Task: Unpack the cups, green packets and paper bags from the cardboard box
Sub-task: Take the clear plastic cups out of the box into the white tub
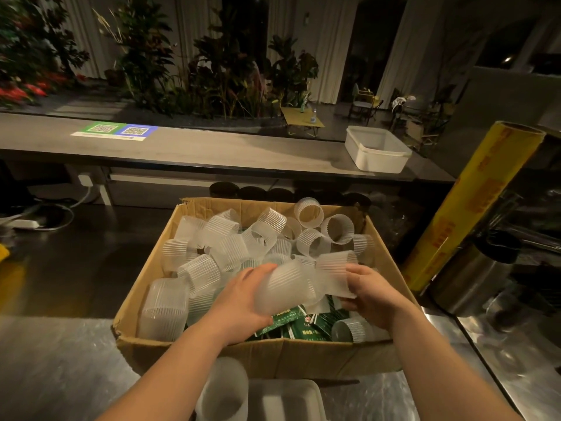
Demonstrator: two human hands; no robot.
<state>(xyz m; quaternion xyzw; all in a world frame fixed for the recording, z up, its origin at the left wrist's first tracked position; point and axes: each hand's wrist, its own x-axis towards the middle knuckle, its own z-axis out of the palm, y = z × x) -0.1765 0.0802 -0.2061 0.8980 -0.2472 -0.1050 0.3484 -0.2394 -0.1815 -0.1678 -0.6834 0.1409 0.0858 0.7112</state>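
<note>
The left hand (239,302) is curling round the three o'clock-facing side of the held cups (291,284), its thumb (258,271) lying over the top and the other fingers wrapping beneath. The right hand (375,296) is gripping the opposite end, its fingers (361,273) bending over the ribbed wall at the nine o'clock side of the palm. The held cups are lying on their side between the two hands, raised above the box's contents, and seem to be nested one inside another; how many there are cannot be told. They are looking translucent, frosted white, with fine vertical ribs.

Directly beneath them, toward six o'clock in the cardboard box (273,357), green packets (291,325) with white print are showing. Loose cups (212,238) of the same ribbed kind are lying jumbled from the box's nine o'clock wall round to its one o'clock corner.

The box is sitting on a steel counter (60,360). At its six o'clock, outside it, another cup (224,387) is standing beside a white tray (285,399). At three o'clock a yellow film roll (473,205) is leaning by a steel canister (467,281). At one o'clock, on the raised counter, a white tub (376,153) is resting.
</note>
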